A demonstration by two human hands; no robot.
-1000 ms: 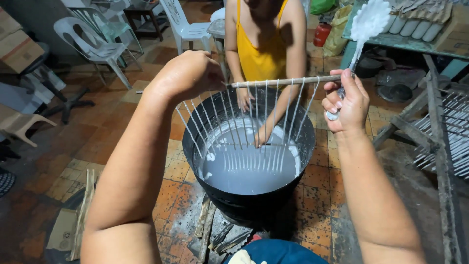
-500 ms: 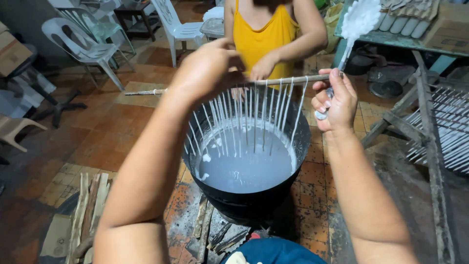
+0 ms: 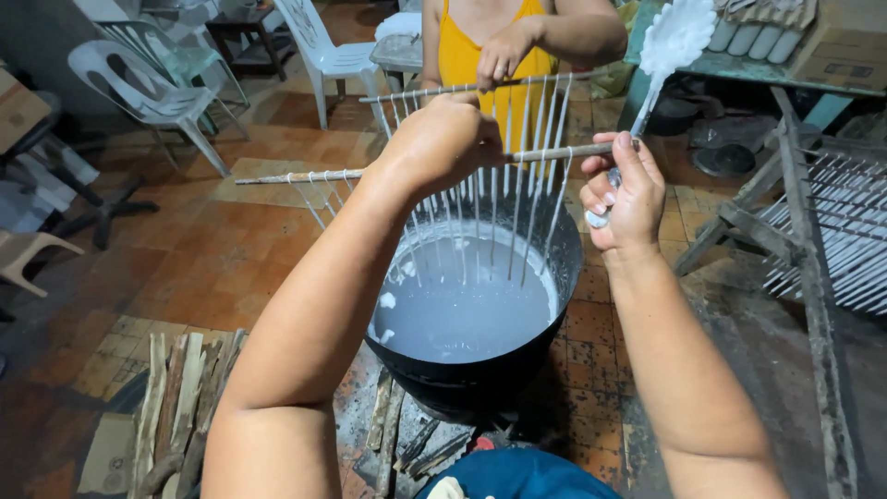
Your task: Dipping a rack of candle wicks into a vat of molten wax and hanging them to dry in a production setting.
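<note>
- Our left hand (image 3: 443, 139) is closed in a fist round the wooden rod (image 3: 416, 166), fingers wrapped fully over it; the rod runs out past both sides of the knuckles
- Our right hand (image 3: 624, 189) pinches the rod's other end with curled fingers and also grips the handle of a wax-crusted ladle (image 3: 674, 42), whose bowl stands up well above the fingertips
- From the rod, thin white candles (image 3: 517, 212) hang below and between our two hands, their tips just over the pale wax in the black pot (image 3: 480, 370)
- Beyond our knuckles, another person's hand (image 3: 504, 55) holds a second rod of candles (image 3: 462, 90)
- Firewood sticks (image 3: 180, 397) lie on the floor, low to the left of our left forearm
- We judge the risks so: the right hand is doing two jobs, so the rod could slip and drop the candles into the wax; a tilt would let soft candles touch and stick together; drips of hot wax could reach our forearms; the two rods are close and might knock
</note>
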